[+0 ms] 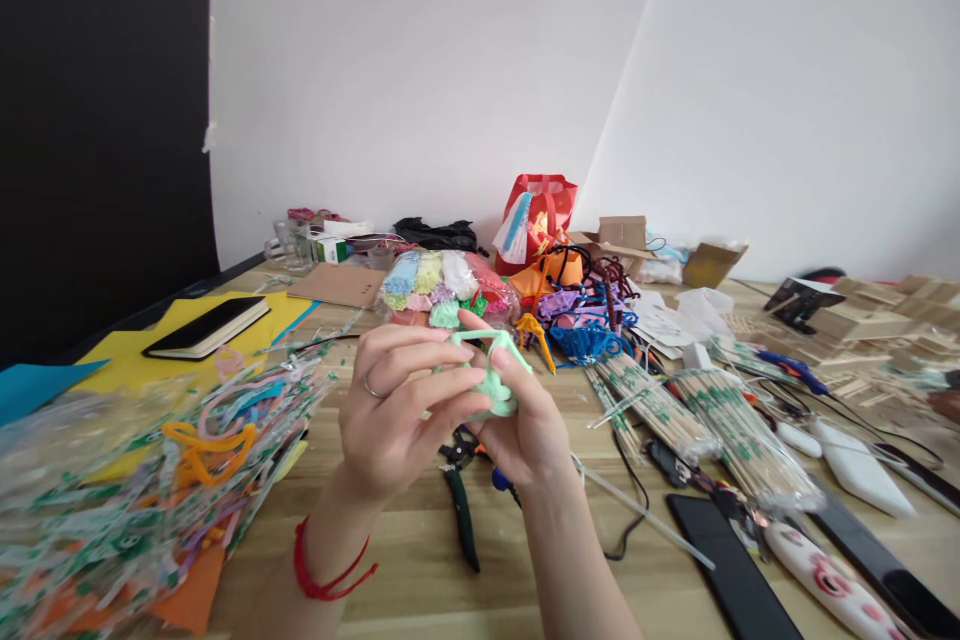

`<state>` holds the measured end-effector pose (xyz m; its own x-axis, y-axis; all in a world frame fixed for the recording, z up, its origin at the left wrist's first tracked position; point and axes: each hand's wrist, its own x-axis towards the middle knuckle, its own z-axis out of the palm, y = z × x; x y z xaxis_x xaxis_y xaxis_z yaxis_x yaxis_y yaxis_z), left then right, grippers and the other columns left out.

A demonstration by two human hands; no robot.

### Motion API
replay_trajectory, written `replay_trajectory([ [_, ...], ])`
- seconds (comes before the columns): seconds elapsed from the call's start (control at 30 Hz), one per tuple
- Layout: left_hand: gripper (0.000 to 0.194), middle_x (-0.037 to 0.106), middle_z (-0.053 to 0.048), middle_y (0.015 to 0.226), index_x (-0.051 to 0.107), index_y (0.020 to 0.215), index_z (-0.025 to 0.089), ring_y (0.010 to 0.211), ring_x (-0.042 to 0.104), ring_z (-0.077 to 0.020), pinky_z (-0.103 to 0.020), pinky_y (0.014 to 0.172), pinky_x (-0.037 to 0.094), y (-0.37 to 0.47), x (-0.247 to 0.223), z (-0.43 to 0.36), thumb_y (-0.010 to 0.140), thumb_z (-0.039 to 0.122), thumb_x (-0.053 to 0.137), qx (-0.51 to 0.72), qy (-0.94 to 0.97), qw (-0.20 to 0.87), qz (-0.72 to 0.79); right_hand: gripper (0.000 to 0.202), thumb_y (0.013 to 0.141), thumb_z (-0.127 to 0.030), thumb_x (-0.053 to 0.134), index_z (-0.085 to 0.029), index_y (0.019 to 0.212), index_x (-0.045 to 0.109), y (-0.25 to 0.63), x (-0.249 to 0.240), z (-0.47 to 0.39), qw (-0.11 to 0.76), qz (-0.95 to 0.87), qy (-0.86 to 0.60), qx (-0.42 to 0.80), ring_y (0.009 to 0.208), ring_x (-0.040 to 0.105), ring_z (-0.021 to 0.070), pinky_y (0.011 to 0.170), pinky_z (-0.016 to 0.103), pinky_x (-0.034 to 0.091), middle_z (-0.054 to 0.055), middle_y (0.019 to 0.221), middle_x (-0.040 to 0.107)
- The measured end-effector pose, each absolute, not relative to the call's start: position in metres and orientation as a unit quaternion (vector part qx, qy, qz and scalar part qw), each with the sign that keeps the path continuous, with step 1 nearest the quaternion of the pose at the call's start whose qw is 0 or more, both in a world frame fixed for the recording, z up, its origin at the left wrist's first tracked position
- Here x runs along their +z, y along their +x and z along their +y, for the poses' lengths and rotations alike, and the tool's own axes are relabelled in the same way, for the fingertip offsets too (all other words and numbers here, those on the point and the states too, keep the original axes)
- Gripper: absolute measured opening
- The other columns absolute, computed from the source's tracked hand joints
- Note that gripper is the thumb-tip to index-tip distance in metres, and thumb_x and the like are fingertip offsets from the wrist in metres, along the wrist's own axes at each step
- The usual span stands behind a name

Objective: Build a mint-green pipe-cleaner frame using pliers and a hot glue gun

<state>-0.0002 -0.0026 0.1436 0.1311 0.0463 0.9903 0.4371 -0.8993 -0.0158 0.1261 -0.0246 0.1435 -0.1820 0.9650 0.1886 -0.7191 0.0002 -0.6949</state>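
Observation:
A mint-green pipe-cleaner piece (496,392), bent and coiled, is held up between my hands in the middle of the head view. My left hand (405,400), with a ring on one finger, closes on its left side, and its fingers hide part of the piece. From the right, my right hand (525,425) grips it between thumb and fingers. One mint-green strand loops over the right thumb. Below the hands lie dark-handled pliers (461,515) on the wooden table (405,570).
Wrapped pipe cleaners (150,510) are heaped on the left, near a black notebook (206,327). Behind my hands are a bag of coloured bundles (450,280) and a red bag (540,215). Bundled wooden sticks (742,430) and a black phone (731,570) lie right.

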Motion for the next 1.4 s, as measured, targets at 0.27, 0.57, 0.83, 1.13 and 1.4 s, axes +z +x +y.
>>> replay_trajectory([
  [0.27, 0.019, 0.067, -0.001, 0.085, 0.061, 0.095, 0.027, 0.093, 0.061, -0.0206, -0.039, 0.081, 0.051, -0.0025, 0.1438, -0.0025, 0.078, 0.031, 0.068, -0.633, -0.738, 0.159, -0.170, 0.035, 0.072, -0.033, 0.069, -0.024, 0.106, 0.062, 0.1260, 0.1448, -0.0260, 0.612, -0.364, -0.167, 0.682, 0.085, 0.064, 0.0151, 0.066, 0.023, 0.054, 0.004, 0.102, 0.068],
  [0.57, 0.023, 0.068, -0.002, 0.087, 0.058, 0.092, 0.025, 0.093, 0.061, -0.0221, -0.041, 0.081, 0.051, -0.0018, 0.1420, -0.0031, 0.073, 0.026, 0.072, -0.649, -0.734, 0.126, -0.159, 0.034, 0.071, -0.032, 0.071, -0.023, 0.103, 0.063, 0.1268, 0.1457, -0.0265, 0.615, -0.361, -0.161, 0.682, 0.081, 0.065, 0.0158, 0.068, 0.026, 0.055, 0.003, 0.101, 0.069],
  [0.83, 0.041, 0.067, -0.003, 0.091, 0.055, 0.102, 0.025, 0.091, 0.061, -0.0229, -0.044, 0.084, 0.051, -0.0011, 0.1424, -0.0017, 0.068, 0.033, 0.076, -0.672, -0.718, 0.038, -0.180, 0.032, 0.072, -0.033, 0.070, -0.025, 0.102, 0.063, 0.1262, 0.1435, -0.0254, 0.618, -0.374, -0.151, 0.675, 0.084, 0.064, 0.0190, 0.070, 0.034, 0.057, 0.001, 0.096, 0.067],
  [1.13, 0.014, 0.065, -0.003, 0.089, 0.062, 0.089, 0.025, 0.093, 0.059, -0.0208, -0.039, 0.081, 0.051, 0.0000, 0.1434, -0.0046, 0.077, 0.019, 0.067, -0.637, -0.744, 0.132, -0.151, 0.029, 0.072, -0.030, 0.072, -0.023, 0.099, 0.065, 0.1282, 0.1421, -0.0236, 0.620, -0.353, -0.158, 0.683, 0.070, 0.061, 0.0092, 0.058, 0.015, 0.050, 0.001, 0.096, 0.068],
  [1.4, 0.012, 0.065, -0.002, 0.089, 0.063, 0.089, 0.025, 0.093, 0.058, -0.0206, -0.040, 0.083, 0.049, 0.0012, 0.1419, -0.0060, 0.078, 0.019, 0.066, -0.647, -0.739, 0.096, -0.164, 0.027, 0.072, -0.029, 0.072, -0.022, 0.097, 0.065, 0.1254, 0.1432, -0.0255, 0.620, -0.340, -0.155, 0.690, 0.072, 0.062, 0.0095, 0.060, 0.016, 0.050, 0.002, 0.096, 0.069],
])
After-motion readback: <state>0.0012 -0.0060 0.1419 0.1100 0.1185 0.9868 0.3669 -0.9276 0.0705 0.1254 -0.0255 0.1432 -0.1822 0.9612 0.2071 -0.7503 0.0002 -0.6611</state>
